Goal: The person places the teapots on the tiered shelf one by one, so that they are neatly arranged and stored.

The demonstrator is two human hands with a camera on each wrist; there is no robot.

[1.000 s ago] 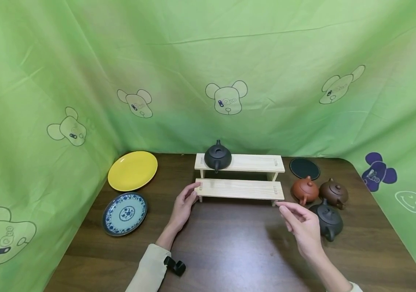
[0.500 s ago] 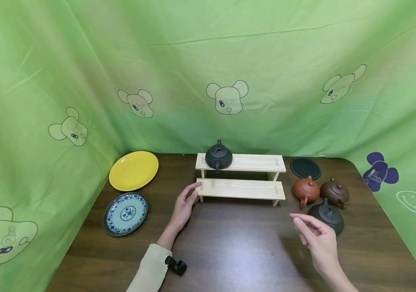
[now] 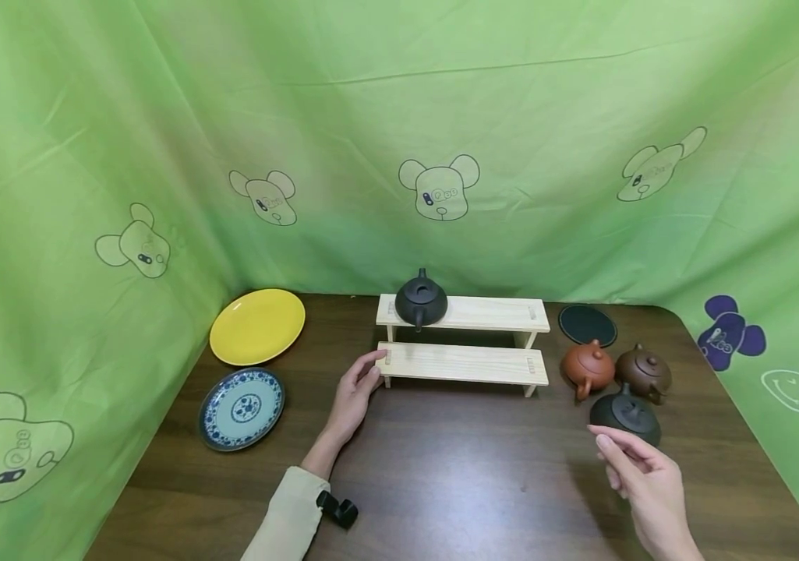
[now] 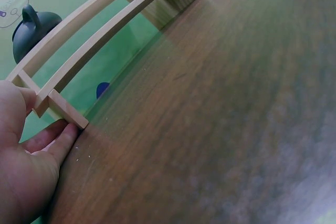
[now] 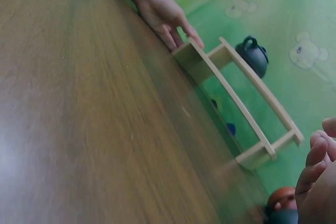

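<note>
A two-tier wooden rack (image 3: 465, 364) stands at the back middle, with a black teapot (image 3: 422, 302) upright on the left of its upper tier. My left hand (image 3: 350, 399) holds the left end of the lower tier; in the left wrist view the thumb lies at the board's end and the fingers touch the leg (image 4: 68, 109). To the right, my right hand (image 3: 645, 475) hovers over the table with nothing in it, thumb and index finger close together. It partly covers a second black teapot (image 3: 623, 414). Behind that stand an orange-red teapot (image 3: 588, 368) and a brown teapot (image 3: 643, 369).
At left lie a yellow plate (image 3: 257, 327) and a blue-patterned plate (image 3: 242, 410). A round dark coaster (image 3: 587, 326) is at the back right. Green printed cloth (image 3: 343, 140) hangs right behind the wooden table (image 3: 455, 467).
My right hand has drawn back from the rack's right front leg, moving right and toward me to beside the near black teapot. The left hand and rack have stayed put.
</note>
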